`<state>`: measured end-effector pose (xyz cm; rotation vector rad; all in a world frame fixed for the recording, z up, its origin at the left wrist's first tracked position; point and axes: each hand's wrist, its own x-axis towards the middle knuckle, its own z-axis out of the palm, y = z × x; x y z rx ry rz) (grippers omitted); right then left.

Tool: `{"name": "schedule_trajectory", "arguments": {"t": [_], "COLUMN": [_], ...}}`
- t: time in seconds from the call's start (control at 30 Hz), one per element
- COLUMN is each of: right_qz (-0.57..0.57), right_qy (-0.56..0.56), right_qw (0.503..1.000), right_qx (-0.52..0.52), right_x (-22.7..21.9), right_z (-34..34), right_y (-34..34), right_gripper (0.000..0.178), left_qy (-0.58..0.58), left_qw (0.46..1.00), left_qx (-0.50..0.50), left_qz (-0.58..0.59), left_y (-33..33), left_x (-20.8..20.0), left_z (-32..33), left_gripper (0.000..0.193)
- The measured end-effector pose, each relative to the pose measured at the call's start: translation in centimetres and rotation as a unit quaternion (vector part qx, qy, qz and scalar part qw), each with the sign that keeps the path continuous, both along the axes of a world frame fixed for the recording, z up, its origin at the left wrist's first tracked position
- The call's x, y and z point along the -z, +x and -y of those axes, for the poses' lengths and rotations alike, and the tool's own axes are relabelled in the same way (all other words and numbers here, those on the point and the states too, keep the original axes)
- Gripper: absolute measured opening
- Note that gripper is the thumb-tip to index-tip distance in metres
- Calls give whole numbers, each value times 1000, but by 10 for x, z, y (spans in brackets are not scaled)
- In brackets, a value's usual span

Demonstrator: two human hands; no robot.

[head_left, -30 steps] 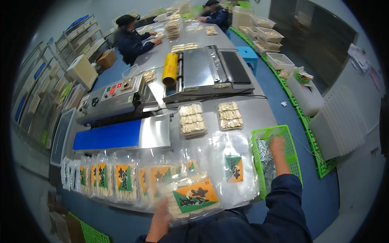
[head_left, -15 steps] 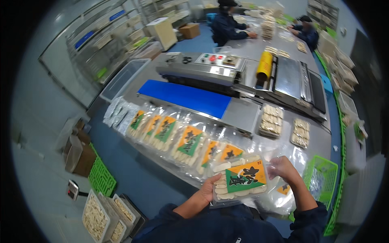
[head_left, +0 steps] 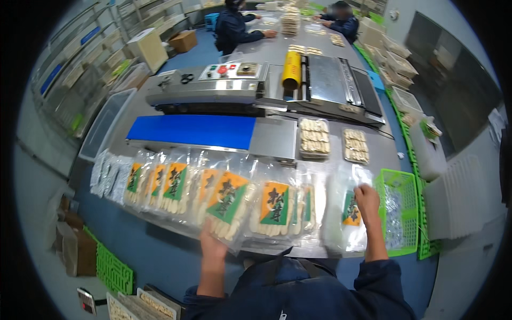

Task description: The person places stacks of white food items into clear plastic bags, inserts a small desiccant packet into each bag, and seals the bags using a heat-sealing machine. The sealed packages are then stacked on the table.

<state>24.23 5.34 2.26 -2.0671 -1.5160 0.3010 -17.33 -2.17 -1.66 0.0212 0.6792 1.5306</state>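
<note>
A clear bag of pale mushrooms [head_left: 228, 207] with an orange and green label leans over the row at the table's front edge. My left hand [head_left: 212, 246] grips its lower end, the fingers partly hidden beneath it. Farther right, a pile of flat, clear plastic bags [head_left: 341, 184] with similar labels lies on the steel table. At its right side my right hand [head_left: 368, 201] is closed, fingers pinched on the top bag. Several filled mushroom bags [head_left: 274, 208] lie on both sides of the one in my left hand.
Behind the row sits a sealing machine [head_left: 208, 88] with a blue conveyor belt [head_left: 192, 132]. Wrapped mushroom trays [head_left: 314, 138] stand right of it, near a film wrapper [head_left: 325, 80]. A green basket [head_left: 399, 213] is at my right. Two co-workers [head_left: 234, 29] sit at the far end.
The view has turned right, so the scene sits farther left. My left hand has carried the mushroom bag leftward to the row. My right hand has let go of it and reached the flat bags.
</note>
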Motion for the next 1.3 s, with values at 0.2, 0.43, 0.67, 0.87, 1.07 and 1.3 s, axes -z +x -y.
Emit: {"name": "schedule_trajectory", "arguments": {"t": [0.2, 0.43, 0.67, 0.87, 1.07, 1.3], "right_qz": [94, -63, -2, 56, 102, 78], "right_qy": [-83, -22, 139, 129, 69, -42], "right_qw": [989, 995, 989, 984, 926, 864], "right_qx": [80, 77, -40, -108, -358, -496], "right_x": [117, 124, -19, -47, -93, -91], "right_z": [110, 105, 83, 55, 59, 38], "right_y": [33, 40, -74, -106, -115, -70], "right_gripper": [27, 25, 10, 16, 31, 35], "left_qy": [-198, -91, 190, 79, 198, 251], "left_qw": [894, 739, 707, 790, 590, 481], "left_qx": [220, 449, 474, 378, -4, 40], "left_qz": [-337, -493, -490, -477, -783, -839], "left_y": [-13, -13, 163, 155, 139, 124], "left_x": [-6, -59, -78, -45, -63, -62], "left_z": [-2, 16, -26, -29, -30, -33], "left_gripper": [51, 34, 39, 34, 24, 32]}}
